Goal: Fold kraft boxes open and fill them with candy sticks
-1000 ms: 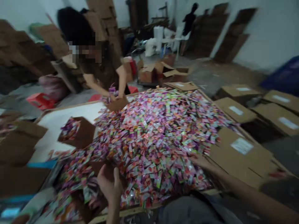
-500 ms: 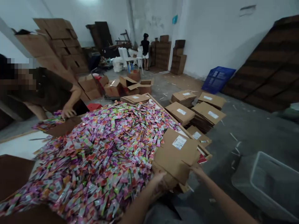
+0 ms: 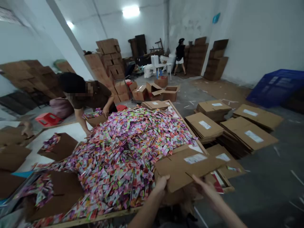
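Note:
A folded cardboard box point(image 3: 175, 171) with a white label is held between both hands over the near right corner of the table. My left hand point(image 3: 162, 183) grips its left side, thumb on top and the other fingers hidden beneath. My right hand point(image 3: 201, 185) holds the box's near right edge by a flap. Just beyond and left of the box spreads a large heap of small colourful packets point(image 3: 123, 148). On the left, an open carton point(image 3: 57, 193) with packets in it lies tilted by the heap.
Stacks of flattened cardboard boxes point(image 3: 204, 126) stand right of the table's wooden rim point(image 3: 187, 126). A co-worker point(image 3: 95, 95) leans over the far left side, hands at packets and a carton. Another person's hand point(image 3: 27, 129) shows at the left edge. A blue crate point(image 3: 275, 87) stands at right.
The view has swung left, bringing more cartons on the left into sight. The box in my hands has turned and flattened out. The co-worker's one hand now reaches into the packet heap.

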The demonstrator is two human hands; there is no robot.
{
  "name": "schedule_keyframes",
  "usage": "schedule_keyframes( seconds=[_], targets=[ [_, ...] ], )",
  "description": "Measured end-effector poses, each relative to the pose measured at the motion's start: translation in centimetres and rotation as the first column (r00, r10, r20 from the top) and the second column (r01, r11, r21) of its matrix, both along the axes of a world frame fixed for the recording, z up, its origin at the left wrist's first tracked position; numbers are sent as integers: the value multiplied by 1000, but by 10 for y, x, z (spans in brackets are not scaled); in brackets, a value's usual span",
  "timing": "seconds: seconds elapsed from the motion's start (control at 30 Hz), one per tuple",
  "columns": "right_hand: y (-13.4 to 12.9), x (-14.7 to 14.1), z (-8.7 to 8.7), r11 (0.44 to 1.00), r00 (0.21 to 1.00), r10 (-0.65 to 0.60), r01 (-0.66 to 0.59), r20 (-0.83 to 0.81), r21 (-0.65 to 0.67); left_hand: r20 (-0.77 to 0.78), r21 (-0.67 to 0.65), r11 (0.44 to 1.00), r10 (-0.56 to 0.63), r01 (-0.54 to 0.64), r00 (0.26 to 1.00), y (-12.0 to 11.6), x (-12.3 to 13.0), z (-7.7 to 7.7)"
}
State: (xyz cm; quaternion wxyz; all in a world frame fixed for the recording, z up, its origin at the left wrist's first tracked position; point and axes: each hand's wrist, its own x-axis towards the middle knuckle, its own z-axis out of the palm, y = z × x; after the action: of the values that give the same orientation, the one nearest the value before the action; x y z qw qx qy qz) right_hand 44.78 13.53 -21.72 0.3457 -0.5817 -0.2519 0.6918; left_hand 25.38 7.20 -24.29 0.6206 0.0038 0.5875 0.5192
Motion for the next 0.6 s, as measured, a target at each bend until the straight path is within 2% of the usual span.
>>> schedule_keyframes(
  seconds=[0.1,0.13,0.2,0.3,0.37,0.43,0.47,0.5,0.53,0.6],
  targets=[
    [49,44,41,994,993,-33,21,-112,-108,43,150,989,-10,3,999,-10,-27,37],
    [64,55,51,996,992,-81,75,-98,-55,28,207,978,-16,10,999,-15,-35,48],
    [86,70,65,997,996,-76,77,-39,26,-50,321,946,-26,41,998,-24,-50,67],
    [101,76,77,992,999,37,-41,34,123,-200,412,905,-24,107,980,-26,-65,87],
    [104,75,79,958,980,181,-194,79,210,-279,454,891,110,30,954,-19,-70,97],
    [103,76,76,861,900,376,-427,218,277,-261,494,852,334,-172,906,-8,-72,105],
    [101,75,72,806,845,437,-520,307,285,-230,490,826,431,-279,873,-2,-71,108],
    [97,74,66,768,809,449,-567,380,299,-201,464,809,493,-360,847,3,-70,109],
    [92,71,60,754,806,413,-564,423,338,-188,423,809,520,-410,833,8,-69,109],
    [80,61,47,765,881,243,-431,405,478,-213,321,845,505,-429,836,14,-67,102]
  ],
)
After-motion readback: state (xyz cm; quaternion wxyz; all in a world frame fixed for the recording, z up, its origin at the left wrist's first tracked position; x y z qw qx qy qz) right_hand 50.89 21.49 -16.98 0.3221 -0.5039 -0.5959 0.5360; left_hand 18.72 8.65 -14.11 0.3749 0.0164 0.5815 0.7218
